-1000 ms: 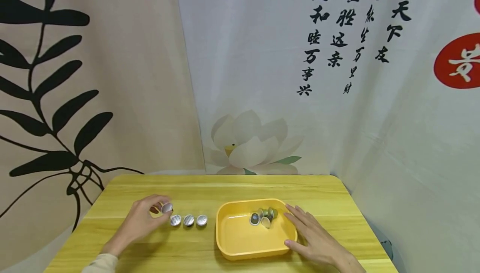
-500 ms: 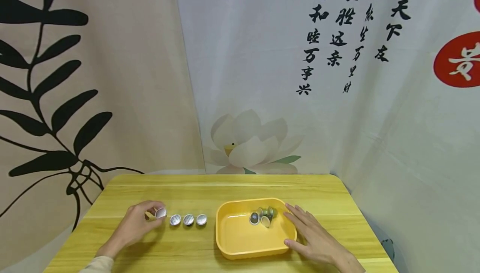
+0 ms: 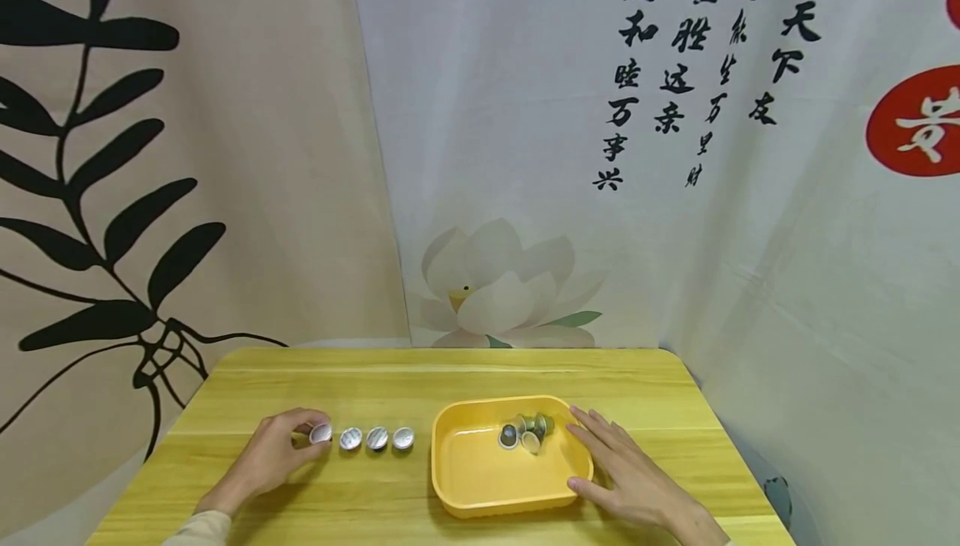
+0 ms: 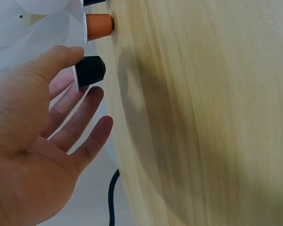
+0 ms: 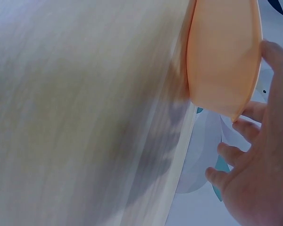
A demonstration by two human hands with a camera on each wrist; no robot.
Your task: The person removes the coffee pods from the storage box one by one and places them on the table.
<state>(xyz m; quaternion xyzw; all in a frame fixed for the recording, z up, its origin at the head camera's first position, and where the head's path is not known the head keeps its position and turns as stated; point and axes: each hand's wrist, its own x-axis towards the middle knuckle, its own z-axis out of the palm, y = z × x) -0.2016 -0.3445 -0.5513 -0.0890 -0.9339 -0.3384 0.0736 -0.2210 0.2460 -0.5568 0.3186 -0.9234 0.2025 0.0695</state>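
Three capsules (image 3: 377, 438) lined up; left hand (image 3: 272, 453) pinches a fourth capsule (image 3: 320, 433) beside them. Several pods (image 3: 531, 443) remain in yellow tray (image 3: 480, 481); right hand (image 3: 628, 478) rests straight-fingered against it.

On right wrist cam we see the right hand (image 5: 262, 165), thumb on the rim of an orange tray (image 5: 224, 52), fingertips at its near corner, two lower fingers clear. We've got wood-grain table (image 5: 85, 117) at left, softly shadowed, and pale printed cloth (image 5: 198, 207) beyond.
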